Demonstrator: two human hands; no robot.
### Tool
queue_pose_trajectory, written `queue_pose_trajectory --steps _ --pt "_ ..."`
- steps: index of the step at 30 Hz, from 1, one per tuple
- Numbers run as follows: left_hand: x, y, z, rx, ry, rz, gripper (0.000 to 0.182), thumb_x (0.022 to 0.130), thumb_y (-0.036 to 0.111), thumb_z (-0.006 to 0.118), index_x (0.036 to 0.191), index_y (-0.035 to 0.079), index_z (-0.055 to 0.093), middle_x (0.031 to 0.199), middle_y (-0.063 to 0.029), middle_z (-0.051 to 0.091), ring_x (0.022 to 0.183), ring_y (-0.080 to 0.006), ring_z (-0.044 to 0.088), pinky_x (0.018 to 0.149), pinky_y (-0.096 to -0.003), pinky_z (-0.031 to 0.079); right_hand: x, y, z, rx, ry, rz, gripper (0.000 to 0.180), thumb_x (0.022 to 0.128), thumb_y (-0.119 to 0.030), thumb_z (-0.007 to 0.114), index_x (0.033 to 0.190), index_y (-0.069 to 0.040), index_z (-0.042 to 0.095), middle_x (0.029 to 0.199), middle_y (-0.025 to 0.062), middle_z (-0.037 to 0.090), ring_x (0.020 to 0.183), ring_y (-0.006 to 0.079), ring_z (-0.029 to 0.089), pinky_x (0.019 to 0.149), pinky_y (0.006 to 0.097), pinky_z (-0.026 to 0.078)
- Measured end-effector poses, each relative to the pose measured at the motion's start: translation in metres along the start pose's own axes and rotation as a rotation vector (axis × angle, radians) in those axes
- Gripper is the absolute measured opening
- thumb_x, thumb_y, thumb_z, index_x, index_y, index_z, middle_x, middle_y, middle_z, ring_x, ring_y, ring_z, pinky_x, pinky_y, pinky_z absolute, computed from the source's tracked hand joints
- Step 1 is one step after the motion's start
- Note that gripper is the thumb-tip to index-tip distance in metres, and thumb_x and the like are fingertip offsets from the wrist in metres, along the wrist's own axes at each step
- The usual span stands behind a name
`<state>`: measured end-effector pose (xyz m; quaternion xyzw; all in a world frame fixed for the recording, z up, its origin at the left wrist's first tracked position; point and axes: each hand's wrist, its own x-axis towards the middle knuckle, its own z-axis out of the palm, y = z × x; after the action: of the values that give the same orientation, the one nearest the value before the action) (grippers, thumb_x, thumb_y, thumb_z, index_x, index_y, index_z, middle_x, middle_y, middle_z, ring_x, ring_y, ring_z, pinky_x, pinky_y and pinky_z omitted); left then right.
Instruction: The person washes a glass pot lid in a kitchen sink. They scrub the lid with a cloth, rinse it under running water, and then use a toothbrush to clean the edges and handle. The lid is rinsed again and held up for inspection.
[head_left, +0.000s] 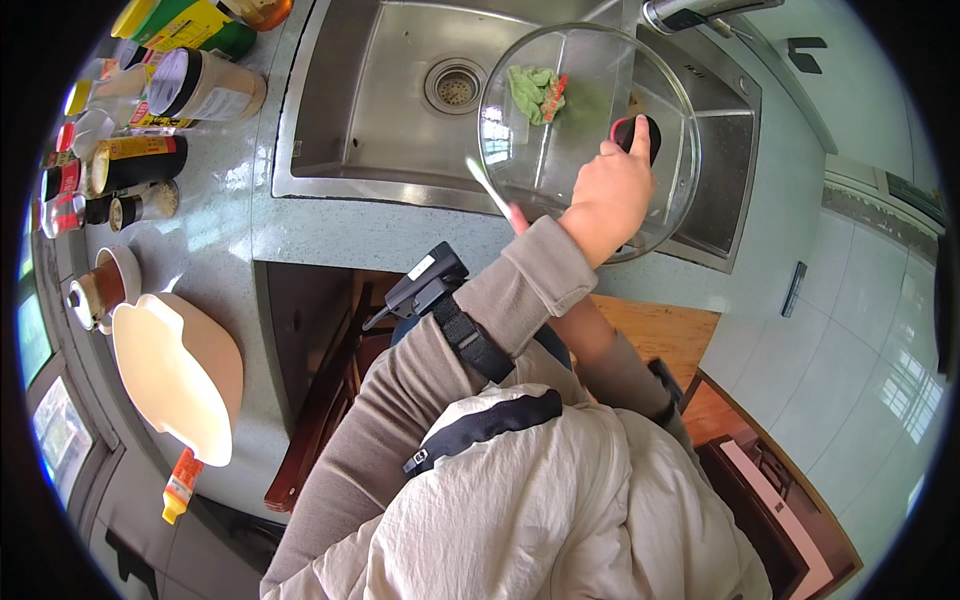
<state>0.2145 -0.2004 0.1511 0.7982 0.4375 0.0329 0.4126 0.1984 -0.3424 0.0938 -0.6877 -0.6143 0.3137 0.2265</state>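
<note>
My left hand (615, 180) reaches across from the left, its fingers curled on a dark, red-edged piece (649, 139) and the index finger stretched along it. That piece sits at a round clear glass lid or bowl (592, 154); which one I cannot tell. The glass overlaps the right half of the stainless steel sink (390, 150). A crumpled green cloth or bag (528, 91) with red marks shows within the glass outline. My right forearm (585, 330) passes under my left, which hides most of the right hand. A slim white stick (486, 184) slants out beside the left cuff.
Several jars and bottles, among them a dark bottle (142, 161), crowd the left counter (240, 217). Closer stand a cream plastic container (180, 367), an orange-yellow tube (180, 484) and a white pot (124, 274). The tap (682, 15) juts in at the sink's back. Black devices (431, 277) are strapped to my forearms.
</note>
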Motion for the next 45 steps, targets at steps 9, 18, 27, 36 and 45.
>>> queue_pose_trajectory --steps 9,18,27,36,45 --pt "-0.003 0.001 -0.002 0.030 0.003 -0.011 0.073 0.085 0.033 0.057 0.143 0.008 0.021 0.091 -0.0214 0.057 0.074 -0.0330 0.063 0.063 -0.0403 0.053 -0.054 0.004 -0.037 -0.201 -0.195 0.218 0.038 0.083 -0.014 0.056 0.119 -0.005 0.051 0.101 0.0169 0.058 0.095 0.0306 0.059 0.078 0.0425 0.047" --pt "-0.005 0.001 -0.002 0.008 0.066 0.012 0.073 0.084 0.033 0.059 0.142 0.007 0.023 0.088 -0.0215 0.059 0.070 -0.0334 0.063 0.060 -0.0400 0.053 0.005 0.022 -0.006 -0.025 0.018 -0.075 0.038 0.084 -0.020 0.056 0.120 -0.009 0.053 0.090 0.0139 0.059 0.082 0.0323 0.061 0.075 0.0418 0.048" --pt "-0.005 -0.001 0.001 0.024 0.147 0.048 0.073 0.082 0.032 0.061 0.141 0.007 0.026 0.086 -0.0229 0.061 0.072 -0.0371 0.063 0.061 -0.0428 0.053 -0.045 0.033 -0.041 -0.336 -0.017 -0.224 0.039 0.082 -0.011 0.054 0.120 -0.005 0.052 0.076 0.0119 0.055 0.059 0.0314 0.059 0.050 0.0428 0.050" --pt "0.000 -0.006 0.007 0.033 0.221 0.119 0.069 0.080 0.030 0.061 0.137 0.004 0.032 0.073 -0.0214 0.063 0.065 -0.0382 0.063 0.060 -0.0450 0.052 -0.105 0.089 -0.114 -0.390 -0.125 -0.148 0.052 0.080 -0.002 0.052 0.129 -0.019 0.051 0.068 0.0069 0.050 0.051 0.0278 0.053 0.047 0.0380 0.048" --pt "0.002 -0.007 0.005 0.019 0.213 0.128 0.069 0.079 0.030 0.064 0.137 0.009 0.034 0.077 -0.0221 0.064 0.067 -0.0413 0.061 0.063 -0.0466 0.050 -0.040 0.082 -0.127 -0.434 -0.146 -0.396 0.059 0.077 -0.004 0.053 0.132 -0.024 0.048 0.070 0.0065 0.050 0.047 0.0268 0.053 0.044 0.0353 0.048"
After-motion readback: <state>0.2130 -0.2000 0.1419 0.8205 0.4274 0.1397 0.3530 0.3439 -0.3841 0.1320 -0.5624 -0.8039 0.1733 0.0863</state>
